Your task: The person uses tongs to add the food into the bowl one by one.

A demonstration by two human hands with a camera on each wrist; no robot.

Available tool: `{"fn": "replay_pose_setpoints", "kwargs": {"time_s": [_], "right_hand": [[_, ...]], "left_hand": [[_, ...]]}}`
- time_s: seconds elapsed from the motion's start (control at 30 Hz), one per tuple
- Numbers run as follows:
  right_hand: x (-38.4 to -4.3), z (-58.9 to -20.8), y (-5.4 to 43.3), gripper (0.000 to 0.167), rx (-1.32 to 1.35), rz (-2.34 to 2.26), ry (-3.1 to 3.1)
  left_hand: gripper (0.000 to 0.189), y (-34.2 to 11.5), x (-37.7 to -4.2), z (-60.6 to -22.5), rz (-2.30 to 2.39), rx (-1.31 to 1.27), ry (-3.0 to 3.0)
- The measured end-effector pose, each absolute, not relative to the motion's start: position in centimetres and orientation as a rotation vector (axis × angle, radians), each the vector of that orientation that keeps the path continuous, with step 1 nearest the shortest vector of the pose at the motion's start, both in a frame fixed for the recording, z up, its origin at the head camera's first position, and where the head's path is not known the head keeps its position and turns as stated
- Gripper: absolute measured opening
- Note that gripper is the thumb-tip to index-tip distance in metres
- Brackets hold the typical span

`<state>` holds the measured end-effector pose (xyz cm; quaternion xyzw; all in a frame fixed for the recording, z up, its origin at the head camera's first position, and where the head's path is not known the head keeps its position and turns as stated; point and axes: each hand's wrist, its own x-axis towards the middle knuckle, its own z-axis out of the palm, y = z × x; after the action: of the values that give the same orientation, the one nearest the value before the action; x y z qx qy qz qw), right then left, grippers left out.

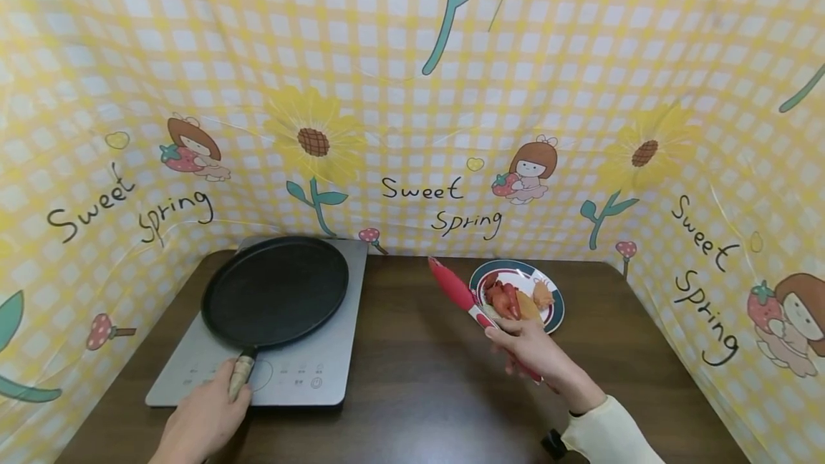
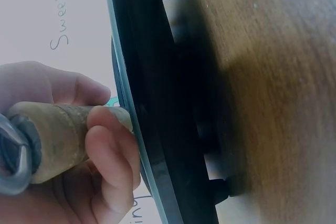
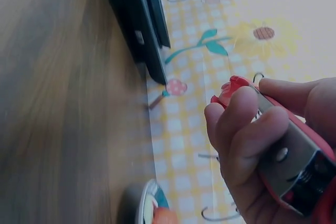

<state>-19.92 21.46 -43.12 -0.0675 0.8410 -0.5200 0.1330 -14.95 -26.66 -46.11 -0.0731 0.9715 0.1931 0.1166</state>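
Observation:
My left hand [image 1: 208, 407] grips the tan handle [image 2: 60, 135] of a flat black pan [image 1: 277, 292], its fingers wrapped round it in the left wrist view. The pan lies on a silver induction cooker [image 1: 344, 349] and holds nothing. In my right hand [image 1: 531, 349] is a pair of red tongs [image 1: 454, 285] with metal sides, gripped along the handles. The tongs' red tips point up and left, above the table and left of a plate [image 1: 559, 306]. Food pieces [image 1: 505, 299] in red and tan lie on that plate, partly hidden by the right hand.
The dark wooden table [image 1: 412, 378] is enclosed by a yellow-checked cloth [image 1: 412, 127] on the back and both sides. A small black object [image 1: 553, 442] shows beside the right sleeve. Short feet [image 2: 218, 191] raise the cooker above the tabletop.

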Motion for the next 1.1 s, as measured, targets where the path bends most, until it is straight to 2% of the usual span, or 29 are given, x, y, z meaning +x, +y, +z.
{"fn": "replay_pose_setpoints", "kwargs": {"time_s": [0.13,0.5,1.1], "right_hand": [[-20.3,-43.2,20.0,0.04,-0.254,-1.495,2.405],[-20.8,-43.7,16.5,0.05,-0.258,-1.555,2.241],[-22.2,-43.3,11.9,0.039,-0.351,-1.496,2.189]], "left_hand": [[0.066,-26.7,-14.9,-46.1,0.567,-0.218,2.847],[0.066,-26.6,-14.8,-46.1,0.562,-0.197,2.862],[0.066,-26.7,-14.7,-46.1,0.551,-0.187,2.875]]}}
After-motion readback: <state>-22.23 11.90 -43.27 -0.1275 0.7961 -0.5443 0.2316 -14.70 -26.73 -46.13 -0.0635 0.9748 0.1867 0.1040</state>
